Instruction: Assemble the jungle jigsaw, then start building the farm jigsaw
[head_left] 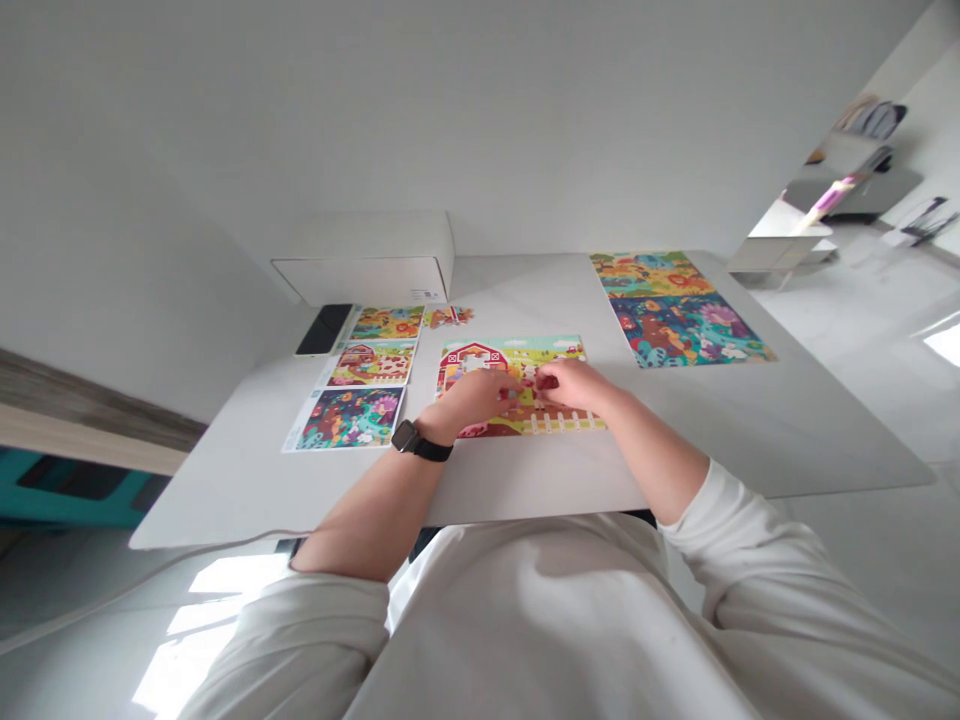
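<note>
A farm jigsaw puzzle [517, 357] with a red barn and a white fence lies flat on the white table [525, 470] in front of me. Both hands rest on its middle. My left hand [472, 395], with a black watch [417, 441] on the wrist, has its fingers curled down onto the puzzle. My right hand [574, 385] meets it from the right, fingers bent and pinched on a small reddish puzzle piece [541, 381]. Whether the left fingers hold anything is hidden.
A picture sheet [364, 385] with three puzzle images lies to the left, a black phone [324, 329] beyond it. A white box [367, 260] stands at the back. A loose puzzle cluster [448, 316] lies nearby. Two joined finished puzzles [675, 305] lie at the right.
</note>
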